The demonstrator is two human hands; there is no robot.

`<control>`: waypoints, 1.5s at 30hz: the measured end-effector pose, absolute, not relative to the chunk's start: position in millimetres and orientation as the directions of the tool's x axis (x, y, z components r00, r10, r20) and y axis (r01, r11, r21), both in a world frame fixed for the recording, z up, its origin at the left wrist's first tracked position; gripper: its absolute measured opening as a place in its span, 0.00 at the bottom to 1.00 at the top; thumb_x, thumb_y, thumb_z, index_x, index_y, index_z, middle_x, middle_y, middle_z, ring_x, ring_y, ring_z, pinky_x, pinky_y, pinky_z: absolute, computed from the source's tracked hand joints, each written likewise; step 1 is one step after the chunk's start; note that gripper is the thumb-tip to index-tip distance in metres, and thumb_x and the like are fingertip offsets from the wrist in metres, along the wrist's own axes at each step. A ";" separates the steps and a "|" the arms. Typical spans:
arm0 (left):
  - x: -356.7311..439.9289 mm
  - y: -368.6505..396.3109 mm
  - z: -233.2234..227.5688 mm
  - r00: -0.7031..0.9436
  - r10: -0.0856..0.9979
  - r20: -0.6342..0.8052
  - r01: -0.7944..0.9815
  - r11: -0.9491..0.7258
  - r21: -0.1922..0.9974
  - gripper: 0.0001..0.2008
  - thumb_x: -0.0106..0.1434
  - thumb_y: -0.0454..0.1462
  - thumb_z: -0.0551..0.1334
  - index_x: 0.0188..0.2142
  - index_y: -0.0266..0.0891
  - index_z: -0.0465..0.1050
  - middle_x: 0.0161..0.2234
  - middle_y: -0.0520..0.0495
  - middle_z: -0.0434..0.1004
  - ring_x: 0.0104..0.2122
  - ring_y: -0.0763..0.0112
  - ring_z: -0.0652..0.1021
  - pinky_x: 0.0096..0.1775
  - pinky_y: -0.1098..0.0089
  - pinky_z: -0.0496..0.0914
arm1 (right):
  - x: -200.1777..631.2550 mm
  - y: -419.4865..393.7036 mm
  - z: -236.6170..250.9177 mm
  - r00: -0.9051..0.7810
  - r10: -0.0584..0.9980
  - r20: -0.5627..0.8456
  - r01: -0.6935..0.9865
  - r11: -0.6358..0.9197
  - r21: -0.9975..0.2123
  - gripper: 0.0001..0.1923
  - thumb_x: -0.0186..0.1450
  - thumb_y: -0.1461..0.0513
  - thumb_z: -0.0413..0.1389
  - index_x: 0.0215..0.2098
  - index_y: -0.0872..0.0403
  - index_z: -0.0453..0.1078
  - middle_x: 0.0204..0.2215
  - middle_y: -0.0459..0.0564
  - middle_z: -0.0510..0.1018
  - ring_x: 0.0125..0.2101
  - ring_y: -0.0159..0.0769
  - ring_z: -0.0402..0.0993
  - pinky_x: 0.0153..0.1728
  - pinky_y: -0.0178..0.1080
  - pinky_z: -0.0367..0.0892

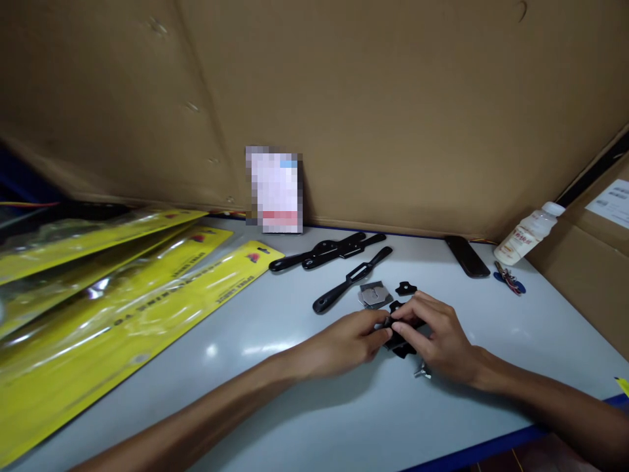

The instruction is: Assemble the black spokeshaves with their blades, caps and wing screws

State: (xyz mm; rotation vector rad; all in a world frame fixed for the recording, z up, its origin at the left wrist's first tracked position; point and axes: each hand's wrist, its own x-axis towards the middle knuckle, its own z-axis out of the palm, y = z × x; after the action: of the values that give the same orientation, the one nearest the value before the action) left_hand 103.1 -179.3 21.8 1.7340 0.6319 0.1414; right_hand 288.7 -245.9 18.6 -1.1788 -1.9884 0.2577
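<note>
Both my hands meet over small black metal parts (400, 344) on the white table (295, 393). My left hand (351, 341) pinches one side of the parts and my right hand (435, 337) grips the other. Just beyond them lie a grey metal blade (373, 294) and a small black cap piece (405, 288). A silver wing screw (421, 372) lies under my right wrist. Farther back lie three black spokeshave bodies, one (351, 280) nearest and two (327, 251) side by side.
Yellow packaging cards in clear plastic (113, 301) are stacked at left. A cardboard wall (344, 98) backs the table. At back right are a dark phone (466, 256), a white bottle (528, 233), keys (508, 280) and a cardboard box (590, 262).
</note>
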 end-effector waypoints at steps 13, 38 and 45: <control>100.2 -177.5 22.5 0.834 0.469 -0.291 0.379 -0.103 0.920 0.14 0.67 0.46 0.51 0.33 0.39 0.65 0.23 0.57 0.58 0.24 0.73 0.60 0.28 0.70 0.56 | 300.8 -239.0 25.3 -0.462 0.729 0.505 0.599 0.677 -0.429 0.06 0.70 0.64 0.54 0.36 0.55 0.72 0.27 0.48 0.76 0.29 0.34 0.65 0.33 0.39 0.62; 97.2 -178.0 32.1 0.773 0.475 -0.420 0.457 0.043 0.889 0.15 0.66 0.48 0.53 0.41 0.39 0.65 0.22 0.59 0.58 0.18 0.76 0.58 0.18 0.73 0.54 | 302.2 -238.4 28.3 -0.382 0.695 0.609 0.703 0.647 -0.296 0.13 0.72 0.63 0.50 0.39 0.58 0.77 0.25 0.49 0.72 0.27 0.33 0.65 0.28 0.38 0.63; 96.8 -175.7 30.5 0.791 0.440 -0.425 0.461 0.027 0.887 0.14 0.67 0.48 0.51 0.33 0.41 0.61 0.21 0.60 0.58 0.16 0.79 0.57 0.17 0.74 0.56 | 307.5 -236.0 25.8 -0.379 0.721 0.580 0.742 0.611 -0.275 0.18 0.71 0.62 0.52 0.24 0.55 0.74 0.23 0.48 0.71 0.26 0.33 0.63 0.30 0.39 0.62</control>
State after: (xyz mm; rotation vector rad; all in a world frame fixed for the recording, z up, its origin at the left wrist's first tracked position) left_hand 96.8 -175.7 30.5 1.5907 0.7373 -0.0186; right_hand 307.5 -236.0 25.8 -1.1467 -2.1598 -0.0403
